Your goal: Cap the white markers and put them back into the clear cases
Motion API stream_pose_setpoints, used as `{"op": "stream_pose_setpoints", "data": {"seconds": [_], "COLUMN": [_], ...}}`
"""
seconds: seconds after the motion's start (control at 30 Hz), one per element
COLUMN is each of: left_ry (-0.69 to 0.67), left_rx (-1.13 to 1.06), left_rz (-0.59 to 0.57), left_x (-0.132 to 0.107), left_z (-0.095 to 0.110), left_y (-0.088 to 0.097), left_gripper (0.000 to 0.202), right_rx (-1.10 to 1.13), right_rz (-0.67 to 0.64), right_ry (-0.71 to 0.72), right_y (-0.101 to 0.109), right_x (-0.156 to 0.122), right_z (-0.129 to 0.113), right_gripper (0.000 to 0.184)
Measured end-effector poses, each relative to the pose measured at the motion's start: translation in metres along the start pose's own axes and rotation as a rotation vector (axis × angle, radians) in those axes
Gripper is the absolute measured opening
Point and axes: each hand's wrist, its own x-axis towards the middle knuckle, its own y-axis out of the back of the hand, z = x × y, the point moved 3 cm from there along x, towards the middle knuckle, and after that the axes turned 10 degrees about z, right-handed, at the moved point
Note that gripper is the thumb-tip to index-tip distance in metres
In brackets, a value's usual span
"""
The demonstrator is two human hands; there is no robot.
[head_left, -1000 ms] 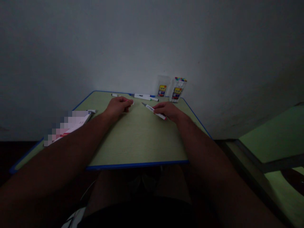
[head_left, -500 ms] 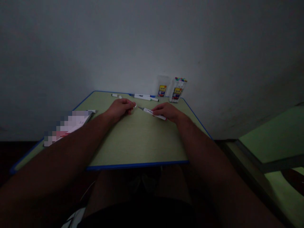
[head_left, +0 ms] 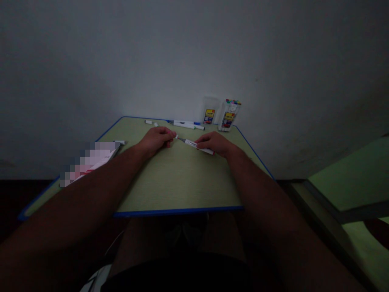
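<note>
A white marker (head_left: 191, 143) with a grey tapered end lies in the grip of my right hand (head_left: 214, 142), its uncapped tip pointing left. My left hand (head_left: 157, 138) pinches a small white marker cap (head_left: 176, 136) between thumb and fingertips. The marker's tip meets the cap's open end or is just inside it; I cannot tell which. Both hands are low over the middle of the pale green table (head_left: 179, 182).
Several white markers (head_left: 184, 125) and loose caps (head_left: 148, 122) lie along the back edge. Behind them stand a clear plastic case (head_left: 209, 110) and another case filled with markers (head_left: 229, 116). A printed packet (head_left: 97, 162) lies at left. The wall (head_left: 152, 61) is directly behind.
The gap between the marker's tip and the cap has closed. Both hands keep their grip, and the whole view has shifted slightly.
</note>
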Motion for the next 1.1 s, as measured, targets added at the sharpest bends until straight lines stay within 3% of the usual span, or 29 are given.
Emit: {"op": "stream_pose_setpoints", "data": {"seconds": [1.1], "left_ry": [-0.049], "left_rx": [0.021], "left_rz": [-0.027], "left_x": [-0.002], "left_z": [0.0], "left_y": [-0.001], "left_gripper": [0.021], "right_rx": [0.021], "right_rz": [-0.042], "right_ry": [0.004], "right_y": [-0.004], "right_x": [0.005], "right_z": [0.008], "right_gripper": [0.02]}}
